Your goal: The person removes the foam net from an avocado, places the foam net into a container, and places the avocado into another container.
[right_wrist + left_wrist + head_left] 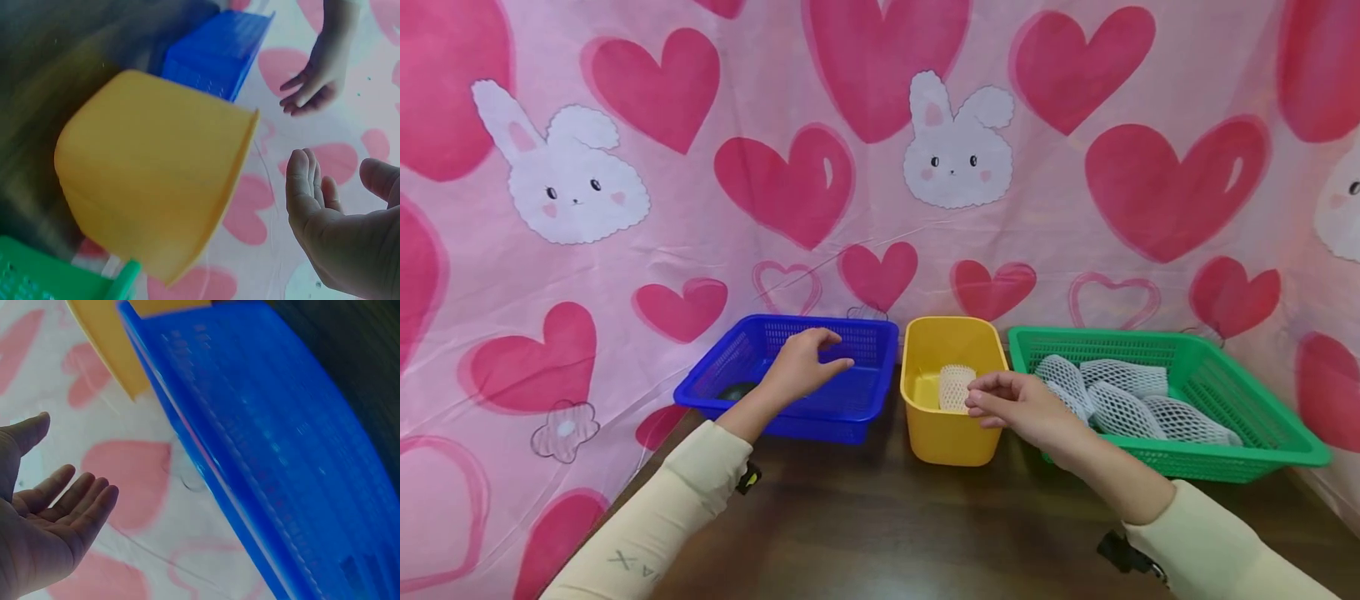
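Head view: left hand (801, 364) is over the blue basket (842, 432), right hand (1022, 408) by the yellow bin (951, 442); both hold nothing, fingers loosely bent. Three containers in a row on the desk (850, 533), probably so both sides are reachable and contents stay separate. Count: one dark round item (735, 391) in blue, one netted piece (953, 385) in yellow, about five white net bundles (1126, 412) in the green basket (1195, 467), overlapping, so unsure.

Left wrist view: thumb wide of the fingers, clear of the blue rim.

Right wrist view: thumb and fingers apart, nothing pinched.
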Motion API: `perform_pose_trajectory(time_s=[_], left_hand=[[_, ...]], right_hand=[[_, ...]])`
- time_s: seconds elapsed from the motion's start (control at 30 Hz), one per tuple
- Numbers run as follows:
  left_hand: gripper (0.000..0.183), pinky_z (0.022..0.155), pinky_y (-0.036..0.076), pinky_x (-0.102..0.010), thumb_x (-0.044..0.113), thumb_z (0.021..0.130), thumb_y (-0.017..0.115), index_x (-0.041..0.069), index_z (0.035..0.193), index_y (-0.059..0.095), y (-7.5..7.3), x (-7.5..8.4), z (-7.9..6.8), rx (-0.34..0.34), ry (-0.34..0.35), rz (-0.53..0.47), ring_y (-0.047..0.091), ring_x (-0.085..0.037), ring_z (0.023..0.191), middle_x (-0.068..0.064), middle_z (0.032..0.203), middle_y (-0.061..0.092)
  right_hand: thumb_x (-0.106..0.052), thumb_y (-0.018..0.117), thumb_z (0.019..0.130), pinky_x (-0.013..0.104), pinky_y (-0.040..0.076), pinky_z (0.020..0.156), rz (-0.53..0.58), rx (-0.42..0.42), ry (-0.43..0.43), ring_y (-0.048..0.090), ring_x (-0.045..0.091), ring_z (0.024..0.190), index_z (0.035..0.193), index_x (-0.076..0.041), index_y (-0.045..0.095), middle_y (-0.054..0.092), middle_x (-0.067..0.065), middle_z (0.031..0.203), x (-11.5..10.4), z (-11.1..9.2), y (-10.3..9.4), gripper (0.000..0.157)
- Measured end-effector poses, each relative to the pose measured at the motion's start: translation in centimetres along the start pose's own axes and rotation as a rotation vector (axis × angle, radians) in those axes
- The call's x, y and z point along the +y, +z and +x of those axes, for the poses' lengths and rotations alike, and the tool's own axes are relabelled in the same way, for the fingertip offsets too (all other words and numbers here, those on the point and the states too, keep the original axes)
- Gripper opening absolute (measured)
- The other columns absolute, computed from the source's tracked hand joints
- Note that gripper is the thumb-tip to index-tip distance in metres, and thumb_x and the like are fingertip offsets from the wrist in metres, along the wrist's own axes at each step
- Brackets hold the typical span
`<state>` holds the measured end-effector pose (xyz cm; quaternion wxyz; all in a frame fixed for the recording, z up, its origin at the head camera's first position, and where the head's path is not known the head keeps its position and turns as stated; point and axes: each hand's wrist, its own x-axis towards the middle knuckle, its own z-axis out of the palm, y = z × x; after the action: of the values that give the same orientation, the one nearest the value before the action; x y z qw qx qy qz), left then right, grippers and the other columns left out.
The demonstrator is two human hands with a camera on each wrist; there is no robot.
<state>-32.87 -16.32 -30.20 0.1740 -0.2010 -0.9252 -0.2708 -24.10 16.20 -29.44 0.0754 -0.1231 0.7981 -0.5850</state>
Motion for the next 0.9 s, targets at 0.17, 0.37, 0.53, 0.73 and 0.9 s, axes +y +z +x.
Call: perform_pose_trajectory(time_s=[0.17,0.37,0.53,0.73,0.9], left_hand=[[0.043,0.089,0.051,-0.041,0.028,0.084,0.078,0.001,0.115,0.066,0.8,2.5,-0.1,-0.015,0.041,-0.081,0.062,-0.027,0.106,-0.012,0.113,0.067],[0.041,0.086,0.053,-0.036,0.024,0.084,0.078,0.001,0.115,0.066,1.7,5.2,-0.5,-0.039,0.090,-0.189,0.063,-0.024,0.106,-0.011,0.112,0.067],[0.037,0.083,0.054,-0.036,0.022,0.085,0.077,0.002,0.114,0.066,2.9,7.3,-0.7,-0.084,0.127,-0.312,0.064,-0.023,0.102,-0.009,0.108,0.068],[0.032,0.080,0.054,-0.030,0.023,0.087,0.075,0.004,0.111,0.067,4.8,9.6,-1.1,-0.163,0.133,-0.436,0.066,-0.015,0.094,-0.006,0.103,0.070],[0.032,0.077,0.053,-0.023,0.025,0.087,0.075,0.005,0.110,0.068,6.6,11.2,-1.0,-0.256,0.099,-0.542,0.065,-0.009,0.089,-0.002,0.099,0.070]], right_hand=[[-0.025,0.060,0.098,0.035,0.053,0.085,-0.008,0.012,-0.010,0.064,0.027,0.104,0.127,0.008,0.050,0.064,0.016,0.114,-0.2,-0.5,-2.2,0.046],[-0.034,0.061,0.096,0.036,0.052,0.086,-0.085,0.069,0.004,0.062,0.029,0.108,0.130,0.005,0.049,0.061,0.019,0.120,0.1,-0.8,-4.5,0.053],[-0.039,0.059,0.096,0.033,0.053,0.083,-0.159,0.123,0.013,0.061,0.031,0.111,0.133,0.004,0.047,0.057,0.022,0.125,0.8,-0.9,-6.5,0.058],[-0.042,0.058,0.096,0.030,0.054,0.079,-0.243,0.186,0.004,0.064,0.025,0.103,0.131,0.005,0.049,0.059,0.022,0.122,1.8,-0.8,-8.4,0.059],[-0.042,0.056,0.098,0.028,0.055,0.078,-0.276,0.205,-0.001,0.063,0.022,0.100,0.131,0.007,0.048,0.058,0.024,0.123,2.7,-0.5,-9.5,0.060]])
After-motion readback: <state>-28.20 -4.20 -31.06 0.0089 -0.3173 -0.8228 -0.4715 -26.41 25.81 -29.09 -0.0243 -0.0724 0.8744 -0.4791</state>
